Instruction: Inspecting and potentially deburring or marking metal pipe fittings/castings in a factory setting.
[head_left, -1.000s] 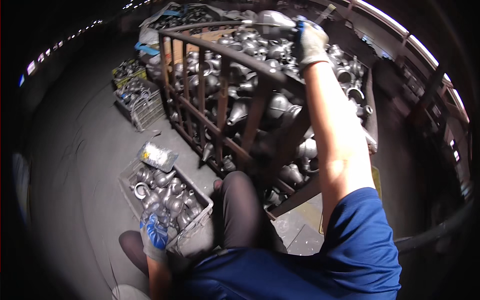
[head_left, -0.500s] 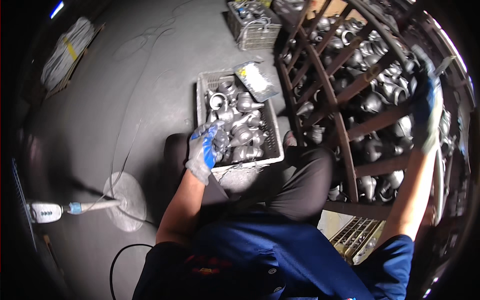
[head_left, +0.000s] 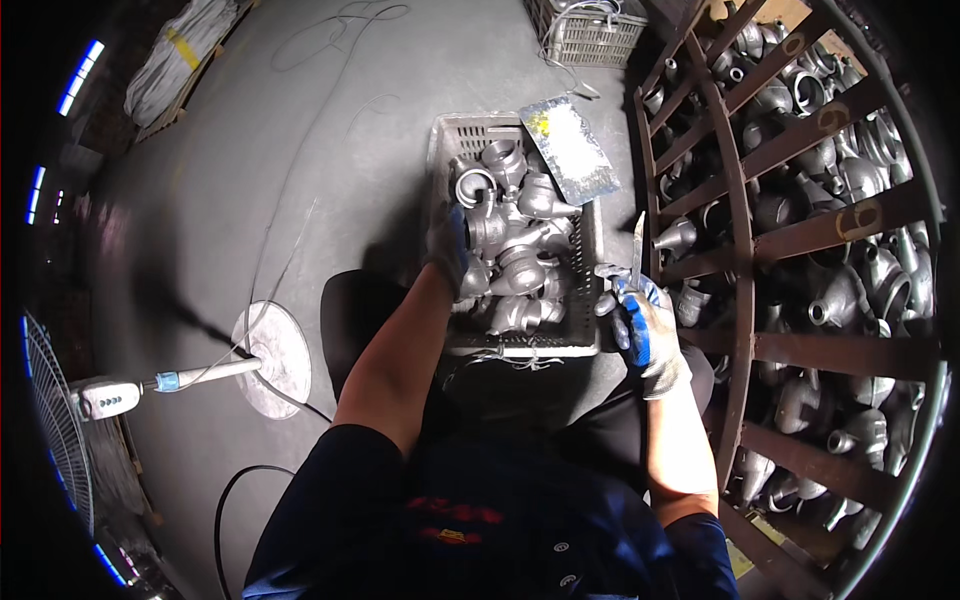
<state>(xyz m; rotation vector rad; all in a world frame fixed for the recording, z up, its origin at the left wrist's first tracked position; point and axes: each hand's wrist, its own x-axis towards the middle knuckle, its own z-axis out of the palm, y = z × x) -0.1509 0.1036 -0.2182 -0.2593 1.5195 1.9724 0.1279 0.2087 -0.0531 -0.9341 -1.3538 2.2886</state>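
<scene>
My right hand [head_left: 645,325], in a grey and blue work glove, is closed round a slim, pointed metal blade-like tool [head_left: 638,245] just right of the crate. The tool points up and away from me. My gloved left hand [head_left: 447,248] is at the crate's left side, against the grey metal castings [head_left: 487,228]. Shade and the angle hide most of its fingers, so a grip on a casting cannot be made out. Several hollow castings with round openings and tapered spouts lie heaped in the grey plastic crate [head_left: 598,250] before my knees.
A worn flat plate [head_left: 570,150] lies over the crate's far right corner. A rusty barred cage [head_left: 742,230] full of castings stands at right. Another crate [head_left: 598,42] sits beyond. At left are a fan stand [head_left: 275,360] and loose cable [head_left: 285,240] on the floor.
My right hand has come from the cage's right side to beside the crate, with the blade-like tool. My left hand has shifted from over the castings to the crate's left side. The view has turned.
</scene>
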